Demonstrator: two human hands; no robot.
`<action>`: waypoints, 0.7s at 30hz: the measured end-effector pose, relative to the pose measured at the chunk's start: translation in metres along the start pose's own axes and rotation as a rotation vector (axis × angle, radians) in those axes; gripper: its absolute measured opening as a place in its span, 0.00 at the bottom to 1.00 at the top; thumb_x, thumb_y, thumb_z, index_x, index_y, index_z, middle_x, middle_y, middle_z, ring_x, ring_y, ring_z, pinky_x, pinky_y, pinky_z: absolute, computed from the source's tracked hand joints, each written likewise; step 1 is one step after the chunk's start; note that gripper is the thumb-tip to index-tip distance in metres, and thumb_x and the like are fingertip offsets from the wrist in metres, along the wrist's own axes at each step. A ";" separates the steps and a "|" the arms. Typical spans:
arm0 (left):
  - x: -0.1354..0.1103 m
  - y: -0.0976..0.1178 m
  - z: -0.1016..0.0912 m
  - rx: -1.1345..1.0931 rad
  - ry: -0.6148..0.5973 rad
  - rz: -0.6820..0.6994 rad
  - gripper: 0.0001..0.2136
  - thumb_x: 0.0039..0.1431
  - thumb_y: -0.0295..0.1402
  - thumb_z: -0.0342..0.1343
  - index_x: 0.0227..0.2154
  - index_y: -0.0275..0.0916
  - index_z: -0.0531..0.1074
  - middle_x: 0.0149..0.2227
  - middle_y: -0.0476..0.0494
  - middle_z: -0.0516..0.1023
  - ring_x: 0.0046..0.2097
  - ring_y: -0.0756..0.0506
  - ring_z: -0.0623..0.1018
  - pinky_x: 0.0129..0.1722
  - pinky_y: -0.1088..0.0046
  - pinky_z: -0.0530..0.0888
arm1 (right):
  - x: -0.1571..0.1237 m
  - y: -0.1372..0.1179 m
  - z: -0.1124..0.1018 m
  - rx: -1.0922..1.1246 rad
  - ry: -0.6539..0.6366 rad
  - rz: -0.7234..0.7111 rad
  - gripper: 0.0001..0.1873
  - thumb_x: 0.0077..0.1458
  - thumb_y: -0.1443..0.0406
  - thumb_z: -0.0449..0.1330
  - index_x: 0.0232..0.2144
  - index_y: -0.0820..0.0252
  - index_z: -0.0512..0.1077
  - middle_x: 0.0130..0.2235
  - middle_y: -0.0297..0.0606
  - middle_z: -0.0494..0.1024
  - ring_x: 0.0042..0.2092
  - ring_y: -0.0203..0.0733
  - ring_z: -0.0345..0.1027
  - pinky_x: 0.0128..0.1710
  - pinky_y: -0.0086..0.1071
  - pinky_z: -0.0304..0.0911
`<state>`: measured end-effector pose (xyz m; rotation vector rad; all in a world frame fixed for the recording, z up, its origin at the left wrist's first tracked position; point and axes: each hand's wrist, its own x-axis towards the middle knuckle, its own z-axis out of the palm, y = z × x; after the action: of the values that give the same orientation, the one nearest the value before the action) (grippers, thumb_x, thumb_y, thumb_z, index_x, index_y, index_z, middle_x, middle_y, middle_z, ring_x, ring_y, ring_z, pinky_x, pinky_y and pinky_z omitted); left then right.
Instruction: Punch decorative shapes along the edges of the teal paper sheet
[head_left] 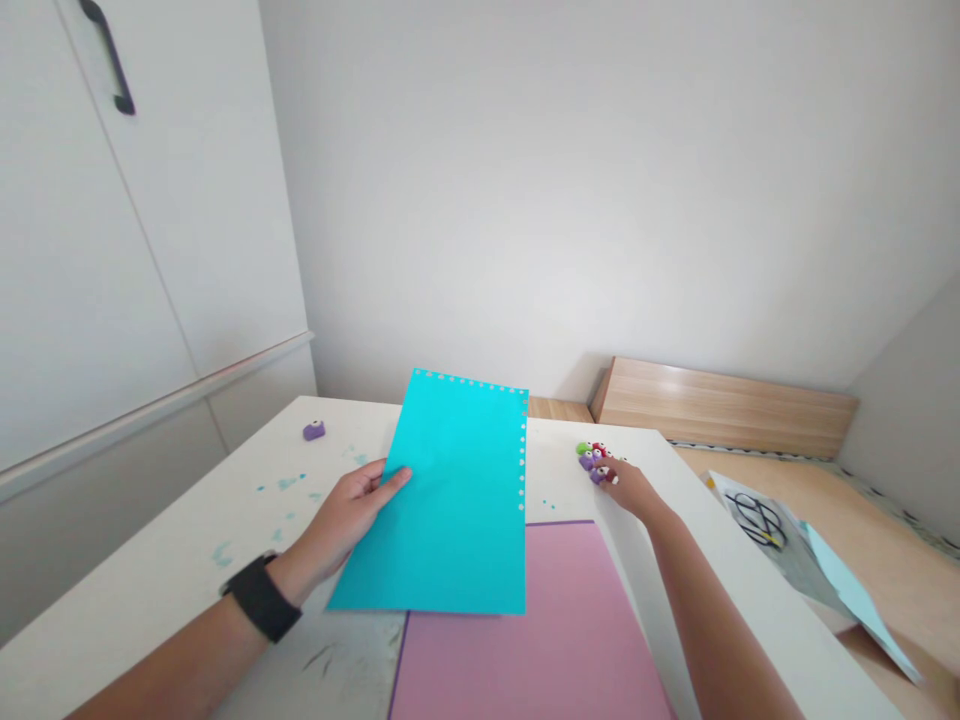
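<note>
My left hand [352, 520] pinches the lower left edge of a sheet of turquoise paper [450, 490], thumb on top. Small punched holes run along the sheet's top and right edges. It overlaps a pink sheet [540, 640] lying flat on the white table [225, 520]. My right hand [626, 485] reaches over a small cluster of green, red and purple craft punches [596, 462]. Its fingertips are among them, and I cannot tell whether it grips one.
A lone purple craft punch [314, 431] sits at the table's far left, among turquoise paper specks. A wooden board [724, 405] stands behind the table. Papers [795, 550] lie on the wooden surface below the table's right edge. White cabinet doors [150, 200] rise on the left.
</note>
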<state>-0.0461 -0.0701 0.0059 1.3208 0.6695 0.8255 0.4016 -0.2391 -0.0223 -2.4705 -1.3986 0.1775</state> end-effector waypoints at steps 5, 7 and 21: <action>0.000 -0.001 -0.001 0.009 -0.002 0.000 0.20 0.53 0.44 0.65 0.47 0.41 0.77 0.42 0.41 0.84 0.37 0.39 0.81 0.36 0.66 0.77 | -0.001 0.002 -0.004 -0.006 -0.022 0.003 0.21 0.47 0.69 0.62 0.45 0.53 0.75 0.34 0.36 0.78 0.38 0.43 0.72 0.41 0.31 0.60; 0.000 0.001 -0.001 0.012 0.015 0.008 0.20 0.52 0.44 0.65 0.46 0.41 0.78 0.41 0.41 0.84 0.36 0.38 0.81 0.36 0.66 0.77 | -0.002 -0.001 -0.007 -0.018 -0.008 0.010 0.16 0.48 0.67 0.63 0.42 0.55 0.76 0.33 0.36 0.77 0.37 0.43 0.72 0.40 0.33 0.60; 0.003 0.010 -0.011 0.164 0.158 0.183 0.23 0.55 0.50 0.61 0.47 0.39 0.75 0.40 0.43 0.83 0.39 0.39 0.79 0.38 0.67 0.75 | -0.056 -0.154 -0.002 0.627 -0.025 -0.405 0.15 0.54 0.55 0.62 0.41 0.54 0.69 0.41 0.35 0.76 0.34 0.38 0.72 0.30 0.29 0.65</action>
<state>-0.0549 -0.0607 0.0139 1.4915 0.7611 1.0499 0.2475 -0.2126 0.0261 -1.6580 -1.5265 0.4728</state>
